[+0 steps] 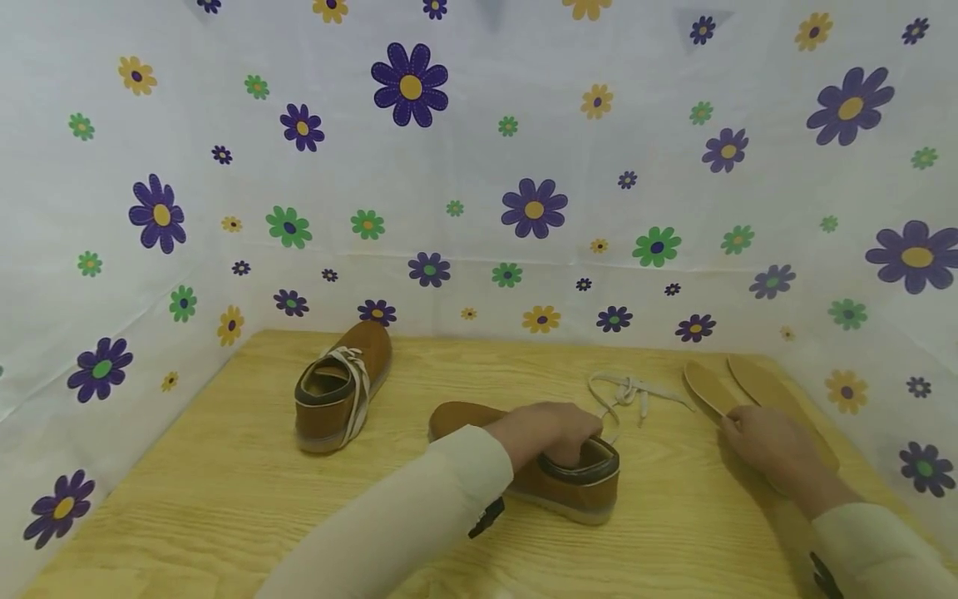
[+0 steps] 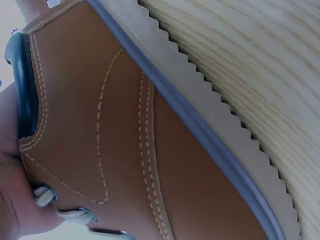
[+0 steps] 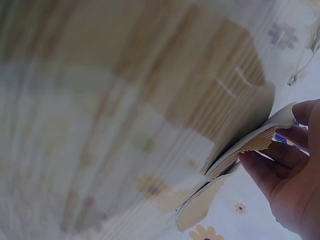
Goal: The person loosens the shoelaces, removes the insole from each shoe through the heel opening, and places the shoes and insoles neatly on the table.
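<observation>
A brown lace-up shoe with a dark padded collar lies mid-table, toe to the left. My left hand reaches over it and grips it at the opening, fingers down inside. In the left wrist view the shoe's stitched side and pale ridged sole fill most of the picture. Over at the right, my right hand pinches a tan insole between thumb and fingers. Its textured underside shows in the right wrist view. A second insole lies beside it, partly hidden by that hand.
Another brown shoe stands at the back left with its pale laces hanging over the side. A loose beige shoelace lies behind the middle shoe. White flower-print cloth encloses the wooden table at the back and sides.
</observation>
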Action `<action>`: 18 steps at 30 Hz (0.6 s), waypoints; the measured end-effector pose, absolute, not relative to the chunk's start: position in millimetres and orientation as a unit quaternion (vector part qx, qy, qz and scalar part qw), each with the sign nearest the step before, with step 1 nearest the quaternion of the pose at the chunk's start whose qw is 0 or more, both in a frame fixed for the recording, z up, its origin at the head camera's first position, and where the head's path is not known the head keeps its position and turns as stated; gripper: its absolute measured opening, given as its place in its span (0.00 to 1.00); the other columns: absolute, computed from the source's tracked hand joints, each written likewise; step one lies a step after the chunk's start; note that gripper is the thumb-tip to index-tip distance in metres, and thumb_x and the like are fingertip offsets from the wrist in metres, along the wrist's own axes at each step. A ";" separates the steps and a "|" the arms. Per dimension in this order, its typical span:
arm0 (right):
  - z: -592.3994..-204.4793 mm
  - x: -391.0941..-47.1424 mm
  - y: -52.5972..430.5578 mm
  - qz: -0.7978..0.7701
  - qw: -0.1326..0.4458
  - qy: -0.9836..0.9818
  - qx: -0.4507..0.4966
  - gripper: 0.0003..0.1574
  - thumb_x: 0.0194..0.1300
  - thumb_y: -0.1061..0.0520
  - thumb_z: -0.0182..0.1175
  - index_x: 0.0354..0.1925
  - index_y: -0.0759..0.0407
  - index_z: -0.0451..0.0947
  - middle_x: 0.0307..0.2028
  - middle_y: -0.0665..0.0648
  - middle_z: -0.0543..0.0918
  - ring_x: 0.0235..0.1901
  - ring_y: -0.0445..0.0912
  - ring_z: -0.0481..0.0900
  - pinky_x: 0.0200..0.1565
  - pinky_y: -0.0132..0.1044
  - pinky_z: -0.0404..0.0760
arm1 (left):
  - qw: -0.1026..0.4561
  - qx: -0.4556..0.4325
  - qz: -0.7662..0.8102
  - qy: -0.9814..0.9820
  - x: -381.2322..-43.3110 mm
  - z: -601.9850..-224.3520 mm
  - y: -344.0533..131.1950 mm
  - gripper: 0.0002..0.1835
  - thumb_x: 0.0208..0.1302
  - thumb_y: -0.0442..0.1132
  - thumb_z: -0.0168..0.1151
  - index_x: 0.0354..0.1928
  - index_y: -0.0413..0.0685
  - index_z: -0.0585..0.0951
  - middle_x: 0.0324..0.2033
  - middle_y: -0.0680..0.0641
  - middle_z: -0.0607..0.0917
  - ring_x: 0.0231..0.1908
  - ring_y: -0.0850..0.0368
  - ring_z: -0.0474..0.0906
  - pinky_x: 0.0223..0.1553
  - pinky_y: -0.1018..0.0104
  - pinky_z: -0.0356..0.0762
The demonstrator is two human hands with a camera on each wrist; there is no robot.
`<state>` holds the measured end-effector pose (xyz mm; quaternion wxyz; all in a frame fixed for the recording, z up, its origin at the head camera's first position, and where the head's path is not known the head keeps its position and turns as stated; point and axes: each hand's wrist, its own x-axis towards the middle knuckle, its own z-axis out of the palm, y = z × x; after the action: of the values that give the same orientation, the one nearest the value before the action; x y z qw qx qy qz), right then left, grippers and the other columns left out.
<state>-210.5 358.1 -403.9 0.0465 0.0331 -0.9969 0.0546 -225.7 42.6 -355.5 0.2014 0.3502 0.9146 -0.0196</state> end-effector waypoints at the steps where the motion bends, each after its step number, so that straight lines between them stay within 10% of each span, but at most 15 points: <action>1: -404.0 -210.6 358.1 0.057 0.046 -0.997 0.032 0.23 0.73 0.52 0.47 0.47 0.66 0.82 0.41 0.69 0.86 0.37 0.63 0.84 0.41 0.60 0.80 | 0.201 0.360 -0.016 0.911 -226.2 -355.8 42.1 0.16 0.64 0.29 0.63 0.48 0.58 0.78 0.41 0.56 0.81 0.40 0.62 0.76 0.41 0.69 0.76; 7: -403.2 -211.6 357.6 0.064 0.046 -0.996 0.037 0.22 0.73 0.52 0.48 0.45 0.64 0.84 0.38 0.65 0.87 0.32 0.56 0.82 0.36 0.56 0.80 | 0.224 0.421 -0.008 0.879 -229.6 -357.0 36.6 0.27 0.63 0.22 0.59 0.54 0.63 0.84 0.46 0.59 0.84 0.43 0.65 0.76 0.46 0.73 0.76; 18: -404.1 -210.9 359.0 0.060 0.050 -0.996 0.045 0.22 0.71 0.53 0.49 0.47 0.67 0.83 0.39 0.69 0.86 0.36 0.65 0.84 0.35 0.58 0.80 | 0.170 0.485 -0.020 0.857 -216.6 -356.4 22.0 0.19 0.61 0.23 0.62 0.40 0.59 0.81 0.37 0.59 0.81 0.38 0.64 0.76 0.36 0.73 0.75</action>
<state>-210.9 359.0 -404.1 0.0501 0.0446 -0.9959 0.0604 -216.6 22.0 -356.4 0.1703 0.4854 0.8573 -0.0201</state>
